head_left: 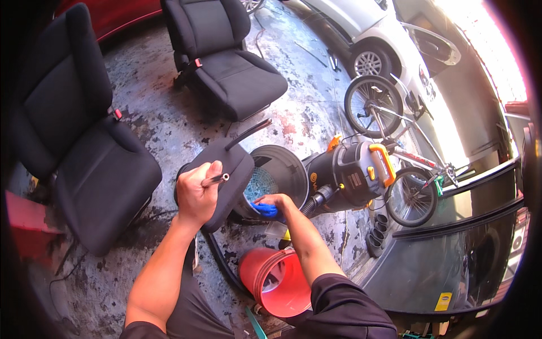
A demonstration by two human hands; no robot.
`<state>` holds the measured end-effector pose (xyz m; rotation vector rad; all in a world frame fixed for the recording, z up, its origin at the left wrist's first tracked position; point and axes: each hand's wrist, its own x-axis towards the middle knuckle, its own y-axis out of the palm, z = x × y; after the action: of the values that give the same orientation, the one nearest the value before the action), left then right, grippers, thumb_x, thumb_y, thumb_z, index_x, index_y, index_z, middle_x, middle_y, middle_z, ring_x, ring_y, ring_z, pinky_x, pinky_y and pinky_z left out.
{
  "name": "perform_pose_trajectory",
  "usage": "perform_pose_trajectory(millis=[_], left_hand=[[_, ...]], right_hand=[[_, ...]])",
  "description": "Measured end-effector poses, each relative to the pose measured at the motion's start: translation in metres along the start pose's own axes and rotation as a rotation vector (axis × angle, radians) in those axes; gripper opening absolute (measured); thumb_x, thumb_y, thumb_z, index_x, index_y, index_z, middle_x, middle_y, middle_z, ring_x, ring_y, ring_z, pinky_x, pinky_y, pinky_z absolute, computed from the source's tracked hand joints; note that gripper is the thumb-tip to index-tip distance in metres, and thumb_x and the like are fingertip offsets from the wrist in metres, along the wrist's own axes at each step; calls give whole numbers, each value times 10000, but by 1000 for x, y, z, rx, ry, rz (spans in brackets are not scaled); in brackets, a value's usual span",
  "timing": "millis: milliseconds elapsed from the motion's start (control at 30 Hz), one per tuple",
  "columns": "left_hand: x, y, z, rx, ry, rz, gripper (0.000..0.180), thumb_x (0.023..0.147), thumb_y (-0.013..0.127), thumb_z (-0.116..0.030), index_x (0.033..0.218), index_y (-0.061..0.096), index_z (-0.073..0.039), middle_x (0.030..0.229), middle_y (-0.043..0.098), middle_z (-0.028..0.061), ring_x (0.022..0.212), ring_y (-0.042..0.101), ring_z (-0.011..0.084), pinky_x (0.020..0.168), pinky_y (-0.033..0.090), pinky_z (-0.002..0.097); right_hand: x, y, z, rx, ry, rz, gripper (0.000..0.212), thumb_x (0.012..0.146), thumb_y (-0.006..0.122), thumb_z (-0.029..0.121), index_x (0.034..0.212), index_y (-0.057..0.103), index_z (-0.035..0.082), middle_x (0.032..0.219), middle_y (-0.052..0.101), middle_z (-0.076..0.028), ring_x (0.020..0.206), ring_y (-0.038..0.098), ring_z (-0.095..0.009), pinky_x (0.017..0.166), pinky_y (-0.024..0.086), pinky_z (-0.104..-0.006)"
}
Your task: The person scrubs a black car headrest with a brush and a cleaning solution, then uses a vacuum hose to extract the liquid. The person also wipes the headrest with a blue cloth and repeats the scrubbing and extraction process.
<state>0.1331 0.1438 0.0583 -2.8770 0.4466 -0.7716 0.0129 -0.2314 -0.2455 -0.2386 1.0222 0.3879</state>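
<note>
My left hand (pixel 197 195) is wrapped round one post of a dark fabric headrest (pixel 238 169), whose other post (pixel 248 134) sticks up at the far side. The headrest is tilted over the left rim of a dark grey bucket (pixel 293 169). Bluish, foamy liquid (pixel 261 182) shows inside that bucket. My right hand (pixel 274 201) reaches to the bucket's near edge with its fingers closed on a bunched blue cloth (pixel 265 210), beside the headrest. Its fingertips are partly hidden.
Two dark car seats (pixel 228 73) (pixel 101 181) stand on the worn floor (pixel 305 107). Close to my legs is a red bucket (pixel 251 271), with a black hose (pixel 217 257) beside it. A black vacuum cleaner (pixel 350 175) stands right; beyond are a bicycle (pixel 418 144) and a white car (pixel 367 25).
</note>
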Motion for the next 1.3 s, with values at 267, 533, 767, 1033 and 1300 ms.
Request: perform_pose_trajectory(millis=[267, 533, 767, 1033, 1300], left_hand=[[-3, -8, -5, -92, 125, 3, 424, 1134, 589, -163, 786, 402, -8, 683, 281, 55, 621, 261, 123, 543, 247, 361], [-44, -11, -70, -258, 192, 55, 516, 1172, 566, -236, 730, 390, -37, 660, 343, -6, 610, 295, 106, 549, 251, 342], [-137, 46, -131, -418, -10, 154, 617, 1216, 443, -329, 647, 356, -108, 577, 376, -48, 544, 305, 55, 529, 225, 316], [-264, 125, -120, -377, -42, 379, 459, 1167, 577, -234, 778, 495, -6, 665, 338, -3, 657, 329, 64, 549, 300, 330], [-259, 148, -96, -98, -6, 232, 494, 1157, 596, -298, 827, 627, 69, 602, 442, 116, 601, 409, 129, 552, 373, 408]], right_hand=[[-32, 31, 35, -46, -217, -753, 394, 974, 808, 402, 894, 827, 17, 754, 743, -69, 653, 615, -137, 640, 555, -396], [-216, 133, 11, 1476, -944, -570, 440, 1097, 609, 504, 1151, 729, 84, 1117, 793, -147, 1012, 778, -350, 963, 635, -533], [-379, 248, -32, 1509, -1313, -641, 599, 1102, 504, 559, 1321, 665, 25, 1267, 755, -237, 1153, 756, -415, 1030, 618, -578], [-386, 278, -49, 938, -634, -1639, 493, 953, 830, 527, 1026, 796, 41, 993, 796, -143, 877, 765, -217, 842, 613, -371], [-318, 397, 18, 442, -106, -1654, 434, 853, 831, 387, 1250, 756, 228, 1156, 665, -181, 1116, 711, -438, 930, 596, -546]])
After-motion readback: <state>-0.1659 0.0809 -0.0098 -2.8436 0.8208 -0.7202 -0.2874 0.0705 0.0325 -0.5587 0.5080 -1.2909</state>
